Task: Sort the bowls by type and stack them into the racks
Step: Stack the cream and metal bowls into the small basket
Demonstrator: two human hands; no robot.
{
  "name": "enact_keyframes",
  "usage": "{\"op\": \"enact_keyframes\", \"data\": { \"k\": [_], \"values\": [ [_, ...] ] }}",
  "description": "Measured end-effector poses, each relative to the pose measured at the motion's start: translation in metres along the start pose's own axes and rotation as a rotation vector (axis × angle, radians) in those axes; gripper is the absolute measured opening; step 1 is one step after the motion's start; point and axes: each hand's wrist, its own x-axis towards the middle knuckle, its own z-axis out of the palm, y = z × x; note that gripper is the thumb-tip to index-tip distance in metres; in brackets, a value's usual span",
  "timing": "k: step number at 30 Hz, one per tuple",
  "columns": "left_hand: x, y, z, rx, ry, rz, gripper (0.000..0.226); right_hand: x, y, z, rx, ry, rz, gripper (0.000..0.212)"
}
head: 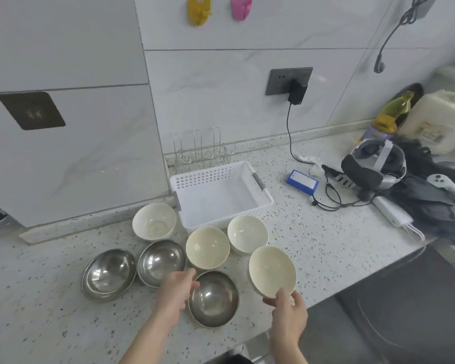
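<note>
Right hand (289,311) – fingers grip the tilted white bowl (272,270) by its near rim, above the bench (326,245) | left hand (177,292) – fingers relaxed, touching steel bowl (213,298) rim | white basket (258,203) behind.

Four white bowls (207,246), three steel bowls (161,261) before empty basket (260,203).

Three polished steel bowls (213,298), mirror-bright, beside four glossy cream ceramic bowls (207,247) on speckled matt stone countertop (313,240). Behind, perforated white plastic basket (221,193), thin chrome wire rack (200,151), smooth marbled wall tiles (221,101).
</note>
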Motion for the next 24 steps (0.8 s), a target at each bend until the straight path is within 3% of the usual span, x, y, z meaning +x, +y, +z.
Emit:
{"op": "enact_keyframes", "data": {
  "k": [4, 10, 13, 16, 24],
  "values": [
    [-0.006, 0.005, 0.006, 0.390, 0.187, 0.212, 0.024, 0.015, -0.030, 0.001, 0.049, -0.116, -0.066, 0.038],
    [-0.009, 0.017, 0.016, 0.641, 0.229, 0.185, 0.034, 0.032, -0.063, 0.012, 0.058, -0.265, -0.129, 0.043],
    [-0.008, 0.018, 0.020, 0.619, 0.211, 0.146, 0.033, 0.038, -0.070, 0.017, 0.053, -0.325, -0.126, 0.044],
    [-0.005, 0.018, 0.023, 0.562, 0.212, 0.100, 0.038, 0.044, -0.073, 0.021, 0.035, -0.358, -0.123, 0.028],
    [0.016, 0.013, 0.036, 0.113, 0.225, -0.048, 0.031, 0.055, -0.080, 0.033, -0.004, -0.415, -0.118, 0.026]
  ]
}}
